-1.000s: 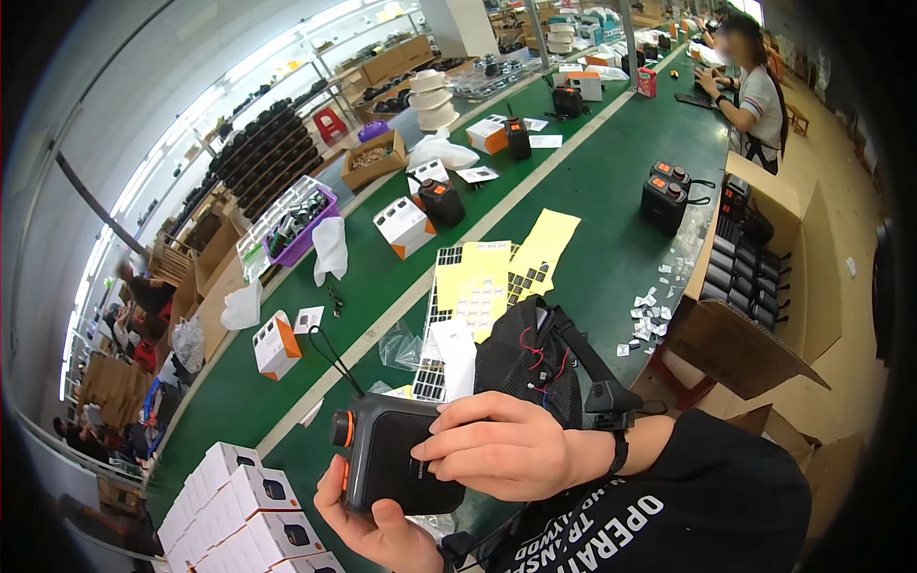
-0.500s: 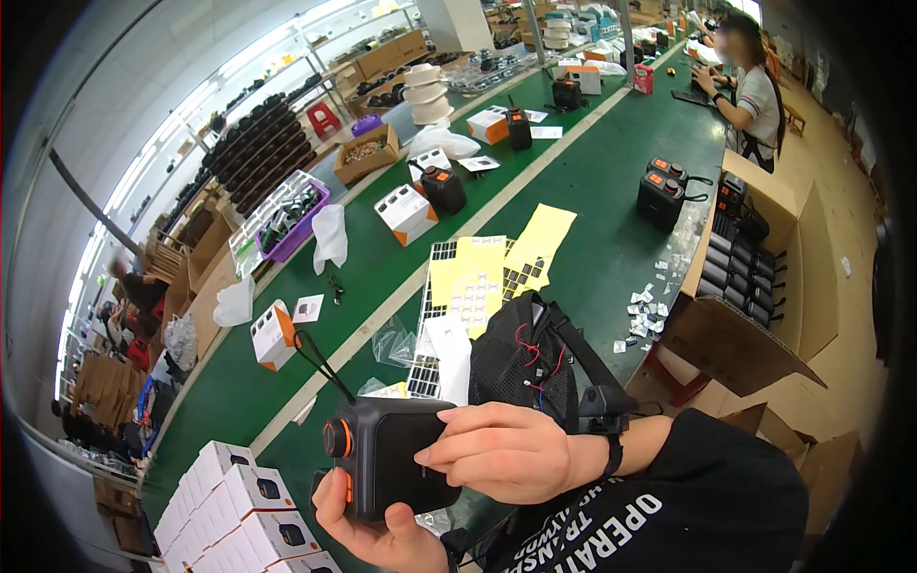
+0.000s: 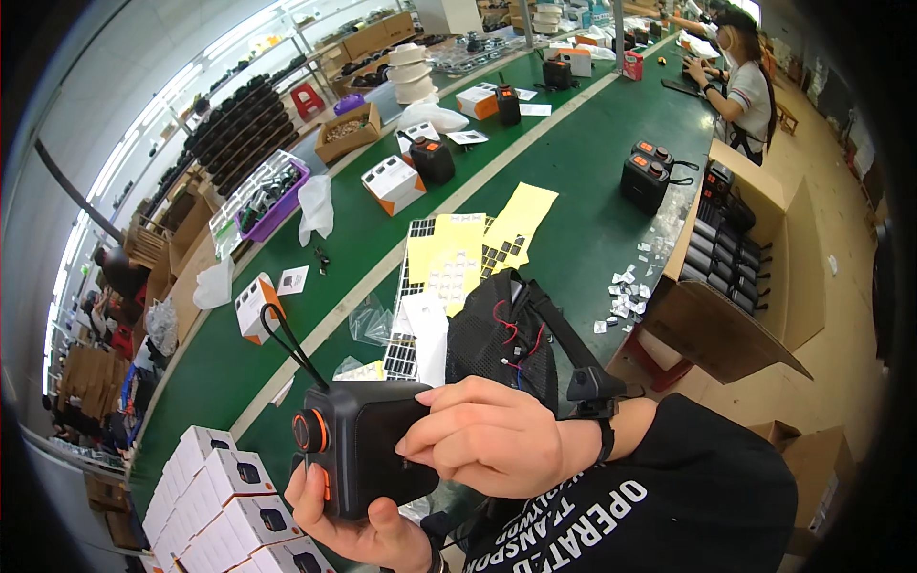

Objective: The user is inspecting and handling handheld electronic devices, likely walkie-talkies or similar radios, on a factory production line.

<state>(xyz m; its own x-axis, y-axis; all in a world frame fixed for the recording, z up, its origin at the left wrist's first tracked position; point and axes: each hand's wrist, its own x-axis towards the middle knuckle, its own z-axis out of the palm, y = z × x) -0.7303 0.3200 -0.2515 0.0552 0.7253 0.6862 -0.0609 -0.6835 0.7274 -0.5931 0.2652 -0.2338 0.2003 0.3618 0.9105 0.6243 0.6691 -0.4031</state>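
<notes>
A black portable speaker [image 3: 377, 435] with an orange-ringed knob, orange buttons and a looped strap is held tilted over the near side of the table. My left hand [image 3: 358, 530] cradles it from below, fingers wrapped round the button side. Against its broad flat face, my right hand [image 3: 492, 439] presses with bent fingers held close together; whatever lies under the fingertips is hidden. Just beyond my right hand rests a black mesh bag [image 3: 501, 334] with thin red wires on it. Yellow label sheets [image 3: 458, 253] lie farther off, partly peeled.
White boxes [image 3: 224, 497] are stacked at the lower left. To the right, an open carton [image 3: 735, 320] holds several black speakers, beside scattered label scraps [image 3: 626, 296]. Two speakers [image 3: 650, 177] stand near the table edge. A person [image 3: 745, 91] works at the far right.
The whole view has shifted slightly, so table items sit farther left. Both hands keep the same hold on the speaker; the right fingertips have moved only a little across its face.
</notes>
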